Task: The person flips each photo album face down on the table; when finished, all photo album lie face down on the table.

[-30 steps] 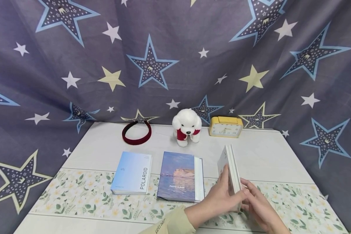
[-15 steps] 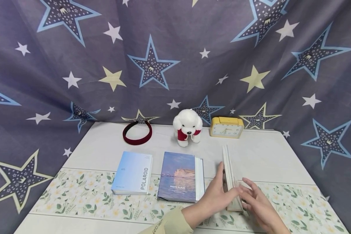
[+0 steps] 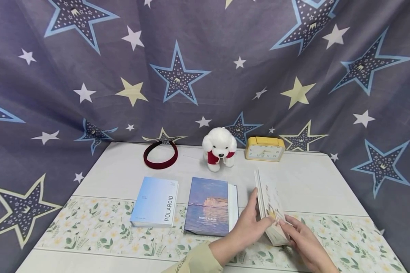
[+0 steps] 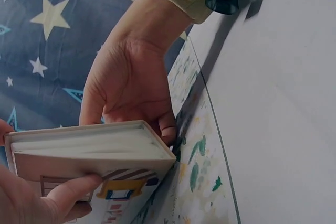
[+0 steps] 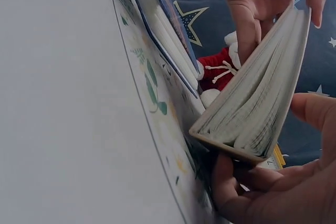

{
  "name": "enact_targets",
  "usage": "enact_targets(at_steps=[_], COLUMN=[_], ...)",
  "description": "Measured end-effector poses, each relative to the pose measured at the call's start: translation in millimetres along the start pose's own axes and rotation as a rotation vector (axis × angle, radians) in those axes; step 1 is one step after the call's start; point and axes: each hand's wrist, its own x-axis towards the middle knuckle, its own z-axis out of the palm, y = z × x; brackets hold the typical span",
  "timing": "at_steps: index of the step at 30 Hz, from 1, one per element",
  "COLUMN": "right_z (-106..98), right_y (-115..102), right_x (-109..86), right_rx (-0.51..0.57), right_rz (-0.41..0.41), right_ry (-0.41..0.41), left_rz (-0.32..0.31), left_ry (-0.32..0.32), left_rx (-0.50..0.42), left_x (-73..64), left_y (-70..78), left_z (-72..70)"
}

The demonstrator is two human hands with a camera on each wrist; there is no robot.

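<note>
A thick photo album [image 3: 271, 206] with pale pages and a light illustrated cover stands on edge at the right of the table, leaning left. My left hand [image 3: 247, 223] grips it, thumb on the illustrated cover and fingers behind the other side. Around its near right lower corner, my right hand [image 3: 305, 242] holds it with the thumb against the cover. The right wrist view shows the page block [image 5: 257, 87] fanned between the covers, with right-hand fingers [image 5: 226, 182] under the bottom edge. A blue PHOTO ALBUM book [image 3: 206, 206] lies just left of my left hand.
A light blue POLAROID album [image 3: 154, 201] lies further left. Behind stand a dark red headband [image 3: 160, 163], a white plush dog [image 3: 219, 146] in a red top and a yellow alarm clock [image 3: 265, 148]. A star-patterned curtain [image 3: 205, 30] hangs behind the table.
The held album has tipped from showing its left cover to leaning left with its right, illustrated cover in view. Both thumbs now lie on that cover. The other things stay put.
</note>
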Motion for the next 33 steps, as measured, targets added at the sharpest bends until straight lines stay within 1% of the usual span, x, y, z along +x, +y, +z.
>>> enact_targets(at_steps=[3,6,8,10,14,17,21,24,26,29,33], right_z=[0,-2,-3,-4,-7,-9,-14,-18,-21,-24,-26], right_y=[0,0,0,0,0,-1,-1,0,0,0,-1], right_x=[0.9,0.2,-1.0,-2.5,-4.2,-4.3,-4.2,-5.2,-6.0,-6.9,-7.5], right_rx=[-0.016,-0.012,0.002,0.017,0.029,0.024,-0.023,-0.071,-0.083,-0.096,-0.093], right_rz=[0.003,0.012,0.008,0.001,0.005,0.033,0.060,0.057,0.051,0.044,0.034], right_ry=[0.023,0.052,0.057,0.052,0.047,0.054,0.073,0.089,0.095,0.097,0.086], left_rz=[0.001,0.003,0.002,-0.006,-0.034,-0.044,-0.066,-0.079,-0.088,-0.098,-0.129], left_ry=[-0.031,-0.055,-0.061,-0.067,-0.078,-0.103,-0.151,-0.185,-0.203,-0.206,-0.190], left_rx=[-0.058,-0.137,-0.171,-0.188,-0.184,-0.166,-0.120,-0.077,-0.058,0.016,0.118], left_x=[0.3,-0.5,-0.9,-1.1,-0.4,1.3,1.5,-0.1,-0.9,-1.0,-0.1], left_y=[-0.8,-0.8,-1.6,-2.3,-4.7,-6.9,-9.6,-10.8,-11.9,-13.6,-16.1], left_z=[-1.7,-2.8,-3.8,-4.7,-5.9,-6.4,-6.9,-6.8,-6.6,-6.4,-6.6])
